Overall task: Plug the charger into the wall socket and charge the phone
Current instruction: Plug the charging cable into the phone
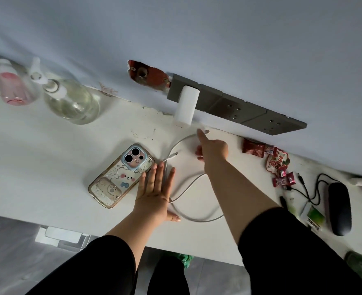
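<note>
A white charger brick (186,105) sits plugged in the leftmost outlet of the grey wall socket strip (250,113). The white cable (188,188) lies in a loop on the white table (48,156). My right hand (213,149) pinches the cable's plug end (206,131) just below and right of the brick, apart from it. The cable's other connector (174,155) lies free beside the phone (121,175), which is face down in a clear cartoon case. My left hand (154,192) lies flat with spread fingers on the cable, right beside the phone.
A pink bottle (12,86) and a clear glass pump bottle (71,101) stand at the far left. Red snack packets (275,162) lie near the wall on the right. Beyond them are a black mouse-like case (338,207) and a black cord (312,188).
</note>
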The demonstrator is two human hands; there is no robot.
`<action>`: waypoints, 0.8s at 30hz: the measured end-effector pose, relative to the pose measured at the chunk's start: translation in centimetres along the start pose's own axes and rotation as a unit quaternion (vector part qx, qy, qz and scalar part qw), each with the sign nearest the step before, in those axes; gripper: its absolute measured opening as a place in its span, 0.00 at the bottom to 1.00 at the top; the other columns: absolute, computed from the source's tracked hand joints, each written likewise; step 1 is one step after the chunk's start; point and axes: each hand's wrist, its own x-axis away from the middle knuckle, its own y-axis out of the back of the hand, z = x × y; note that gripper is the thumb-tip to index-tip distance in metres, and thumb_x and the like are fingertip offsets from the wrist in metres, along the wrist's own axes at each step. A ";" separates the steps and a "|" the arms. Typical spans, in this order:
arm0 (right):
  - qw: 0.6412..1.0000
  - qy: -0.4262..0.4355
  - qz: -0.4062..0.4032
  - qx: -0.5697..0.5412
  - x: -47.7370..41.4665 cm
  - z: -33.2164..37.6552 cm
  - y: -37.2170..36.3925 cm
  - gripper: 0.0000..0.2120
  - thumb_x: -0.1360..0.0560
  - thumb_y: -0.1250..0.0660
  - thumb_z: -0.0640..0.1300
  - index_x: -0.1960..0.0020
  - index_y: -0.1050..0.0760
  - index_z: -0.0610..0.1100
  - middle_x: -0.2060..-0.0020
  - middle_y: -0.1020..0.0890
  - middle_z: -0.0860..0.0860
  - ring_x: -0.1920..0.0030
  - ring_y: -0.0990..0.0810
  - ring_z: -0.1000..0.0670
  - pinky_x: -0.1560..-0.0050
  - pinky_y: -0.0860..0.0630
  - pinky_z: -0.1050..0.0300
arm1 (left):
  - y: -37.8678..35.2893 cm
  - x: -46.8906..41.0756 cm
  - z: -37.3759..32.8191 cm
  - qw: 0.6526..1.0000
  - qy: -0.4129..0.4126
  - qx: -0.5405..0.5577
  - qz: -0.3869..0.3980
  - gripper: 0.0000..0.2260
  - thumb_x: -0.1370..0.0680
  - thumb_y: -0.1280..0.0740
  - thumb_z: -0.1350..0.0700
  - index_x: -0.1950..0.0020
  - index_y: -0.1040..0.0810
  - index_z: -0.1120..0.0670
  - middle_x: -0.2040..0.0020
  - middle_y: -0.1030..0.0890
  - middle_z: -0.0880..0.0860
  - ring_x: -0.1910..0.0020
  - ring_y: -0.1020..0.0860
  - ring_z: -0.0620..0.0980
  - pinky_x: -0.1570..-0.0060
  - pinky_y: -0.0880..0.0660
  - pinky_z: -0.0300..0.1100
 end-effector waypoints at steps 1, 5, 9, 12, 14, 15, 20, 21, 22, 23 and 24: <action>0.999 0.020 -0.021 0.033 -0.4 0.3 -0.7 0.20 0.34 0.28 0.58 0.68 0.23 0.41 0.70 0.18 0.45 0.68 0.20 0.42 0.64 0.20 0.51 | -0.1 0.0 0.0 1.000 -0.001 0.000 -0.004 0.63 0.40 0.34 0.26 0.38 0.86 0.47 0.39 0.86 0.54 0.40 0.86 0.55 0.43 0.86 0.52; 0.993 0.060 -0.057 0.085 -1.2 -0.1 -1.6 0.11 0.33 0.34 0.45 0.72 0.30 0.44 0.77 0.27 0.50 0.76 0.29 0.47 0.76 0.36 0.63 | -0.4 -0.2 0.1 1.000 -0.011 0.001 -0.014 0.62 0.40 0.35 0.26 0.38 0.86 0.47 0.38 0.86 0.55 0.40 0.86 0.55 0.44 0.86 0.52; 0.997 0.053 -0.054 -0.004 -1.4 -1.6 -0.9 0.07 0.29 0.36 0.40 0.66 0.27 0.43 0.66 0.18 0.44 0.69 0.21 0.45 0.67 0.22 0.52 | -0.7 0.1 0.7 0.998 -0.039 0.014 -0.041 0.61 0.40 0.37 0.25 0.34 0.83 0.46 0.33 0.82 0.55 0.36 0.84 0.54 0.41 0.84 0.51; 0.985 0.036 -0.057 -0.157 -1.4 -2.4 1.4 0.07 0.24 0.37 0.40 0.59 0.30 0.49 0.56 0.15 0.42 0.59 0.16 0.43 0.53 0.19 0.49 | -0.7 0.6 1.3 0.995 -0.077 0.012 -0.062 0.57 0.40 0.37 0.25 0.27 0.71 0.44 0.25 0.69 0.57 0.28 0.73 0.59 0.33 0.77 0.53; 0.975 0.038 0.001 -0.220 -1.0 -2.5 3.7 0.06 0.22 0.37 0.39 0.57 0.29 0.48 0.60 0.15 0.43 0.61 0.16 0.44 0.54 0.20 0.52 | -0.9 0.7 1.4 0.993 -0.088 0.015 -0.078 0.57 0.42 0.35 0.26 0.24 0.62 0.47 0.24 0.60 0.59 0.26 0.64 0.62 0.29 0.66 0.58; 0.971 0.043 0.043 -0.230 -0.5 -2.5 4.7 0.05 0.23 0.36 0.39 0.56 0.27 0.46 0.63 0.16 0.44 0.63 0.16 0.45 0.54 0.19 0.53 | -1.1 0.7 1.4 0.992 -0.089 0.016 -0.082 0.58 0.42 0.35 0.26 0.23 0.60 0.49 0.24 0.58 0.59 0.25 0.62 0.62 0.29 0.62 0.59; 0.954 0.049 0.202 -0.216 4.0 -2.3 7.5 0.05 0.25 0.31 0.40 0.54 0.19 0.39 0.72 0.21 0.48 0.70 0.20 0.49 0.57 0.18 0.54 | -1.0 0.9 1.2 0.995 -0.042 -0.009 -0.088 0.64 0.45 0.35 0.24 0.24 0.54 0.62 0.23 0.49 0.61 0.24 0.53 0.58 0.28 0.65 0.50; 0.948 0.043 0.228 -0.218 5.1 -2.3 7.4 0.05 0.26 0.31 0.41 0.55 0.19 0.39 0.72 0.21 0.49 0.70 0.21 0.50 0.57 0.18 0.54 | -0.9 0.9 1.1 0.995 -0.040 -0.014 -0.089 0.64 0.46 0.35 0.24 0.24 0.51 0.64 0.23 0.46 0.62 0.24 0.51 0.59 0.28 0.64 0.50; 0.940 0.036 0.256 -0.220 6.2 -2.2 7.2 0.06 0.26 0.31 0.42 0.55 0.18 0.40 0.71 0.21 0.49 0.69 0.21 0.50 0.58 0.18 0.55 | -0.8 1.0 1.0 0.995 -0.041 -0.018 -0.091 0.63 0.45 0.36 0.24 0.24 0.50 0.64 0.23 0.45 0.62 0.25 0.51 0.59 0.28 0.64 0.50; 0.933 0.030 0.284 -0.219 7.2 -2.2 6.9 0.07 0.25 0.31 0.43 0.54 0.17 0.40 0.71 0.21 0.49 0.69 0.21 0.51 0.59 0.19 0.56 | -0.8 1.0 0.9 0.995 -0.043 -0.018 -0.093 0.63 0.45 0.36 0.24 0.24 0.51 0.63 0.23 0.46 0.61 0.24 0.52 0.59 0.28 0.64 0.50; 0.927 0.027 0.307 -0.216 8.1 -2.3 6.4 0.08 0.25 0.31 0.44 0.54 0.17 0.41 0.70 0.21 0.49 0.70 0.21 0.51 0.61 0.20 0.57 | -0.8 0.9 0.9 0.994 -0.044 -0.018 -0.095 0.63 0.45 0.36 0.24 0.24 0.53 0.62 0.23 0.49 0.60 0.24 0.55 0.59 0.27 0.64 0.50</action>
